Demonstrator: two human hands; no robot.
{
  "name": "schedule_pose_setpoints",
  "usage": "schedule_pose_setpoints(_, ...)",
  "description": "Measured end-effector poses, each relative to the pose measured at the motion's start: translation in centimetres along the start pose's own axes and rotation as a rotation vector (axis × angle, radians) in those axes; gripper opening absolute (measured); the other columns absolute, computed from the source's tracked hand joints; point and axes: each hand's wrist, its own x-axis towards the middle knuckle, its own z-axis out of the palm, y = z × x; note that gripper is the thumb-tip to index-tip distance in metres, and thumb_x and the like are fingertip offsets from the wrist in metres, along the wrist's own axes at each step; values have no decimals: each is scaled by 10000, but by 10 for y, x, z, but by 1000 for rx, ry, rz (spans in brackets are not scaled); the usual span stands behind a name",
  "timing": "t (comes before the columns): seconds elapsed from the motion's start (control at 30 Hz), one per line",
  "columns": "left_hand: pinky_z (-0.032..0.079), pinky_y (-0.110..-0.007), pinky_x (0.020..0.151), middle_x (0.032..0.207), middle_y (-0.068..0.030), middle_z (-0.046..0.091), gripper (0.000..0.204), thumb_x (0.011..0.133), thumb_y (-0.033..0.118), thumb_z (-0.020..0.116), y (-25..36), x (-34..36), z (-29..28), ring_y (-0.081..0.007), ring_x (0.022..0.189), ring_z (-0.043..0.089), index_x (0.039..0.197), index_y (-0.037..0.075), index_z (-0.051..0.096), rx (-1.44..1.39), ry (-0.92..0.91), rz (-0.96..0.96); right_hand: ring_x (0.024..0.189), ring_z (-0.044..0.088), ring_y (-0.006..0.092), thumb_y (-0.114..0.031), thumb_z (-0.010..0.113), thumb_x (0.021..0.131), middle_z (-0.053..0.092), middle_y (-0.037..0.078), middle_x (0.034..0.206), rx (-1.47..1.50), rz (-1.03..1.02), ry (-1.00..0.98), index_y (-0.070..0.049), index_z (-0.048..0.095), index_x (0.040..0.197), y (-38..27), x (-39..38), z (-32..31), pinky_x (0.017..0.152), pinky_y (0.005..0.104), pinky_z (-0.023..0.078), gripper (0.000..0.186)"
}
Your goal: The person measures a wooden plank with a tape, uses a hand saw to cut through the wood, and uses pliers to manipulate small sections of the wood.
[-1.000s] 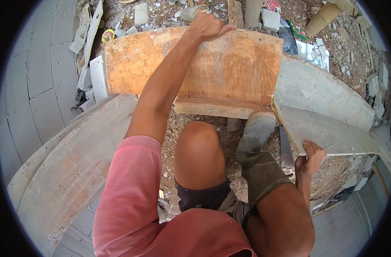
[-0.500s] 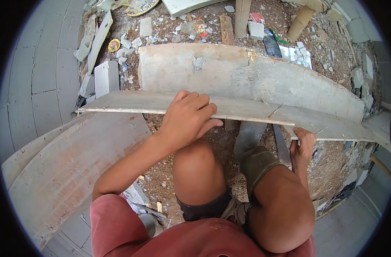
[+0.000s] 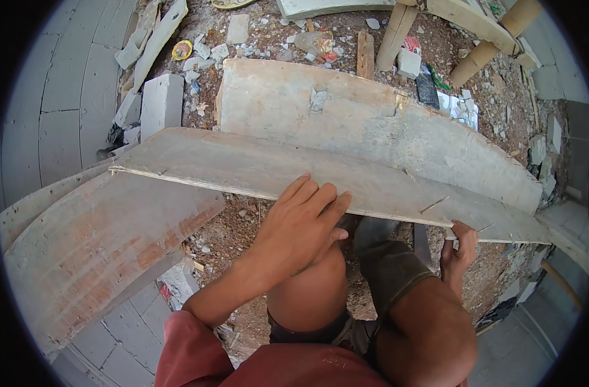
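Note:
A long, weathered grey plywood board (image 3: 255,161) lies crosswise before me, with nails sticking up at its right part. My left hand (image 3: 307,229) grips its near edge at the middle, fingers curled over it and thumb below. Farther right, my right hand (image 3: 461,251) holds the edge where a second board end (image 3: 513,229) meets it. Behind them stands a curved grey board (image 3: 307,97). A dark flat strip (image 3: 421,238) shows underneath, beside my booted leg (image 3: 391,271).
Large curved panels (image 3: 94,251) lie at the left beside grey paving (image 3: 62,142). White blocks (image 3: 162,103) and rubble cover the dirt (image 3: 275,45) beyond. Wooden posts and bamboo (image 3: 397,35) stand at the back right. My bent knees occupy the lower middle.
The board's orange face, raised a second ago, has turned down to show grey. My left hand has moved from the far top edge to the near edge. My right hand has shifted slightly lower.

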Motion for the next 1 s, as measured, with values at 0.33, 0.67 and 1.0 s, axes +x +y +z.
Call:
schedule_pose_setpoints(0.33,489,-446,900,1117,-166,656,495,620,290,838,-69,-1,-11,-357,1042,622,1068,116,718,116,-53,57,1020,600,357,32,672,734,617,182,1122,-360,-177,339,-30,494,1285,-19,122,-262,860,411,493,583)
schedule_pose_setpoints(0.67,532,-484,749,899,-208,697,290,778,317,708,-66,46,16,-376,873,673,931,72,734,326,-225,-75,1137,546,439,-155,697,745,570,288,1217,-999,147,1166,25,291,1422,-109,192,-672,981,460,442,809)
schedule_pose_setpoints(1.0,534,-493,759,909,-214,695,290,767,294,700,-72,51,29,-400,874,671,946,67,727,310,-220,6,1359,366,379,-405,715,748,341,247,1470,-1173,442,1397,-38,100,1524,-150,161,-752,1090,434,380,1056)
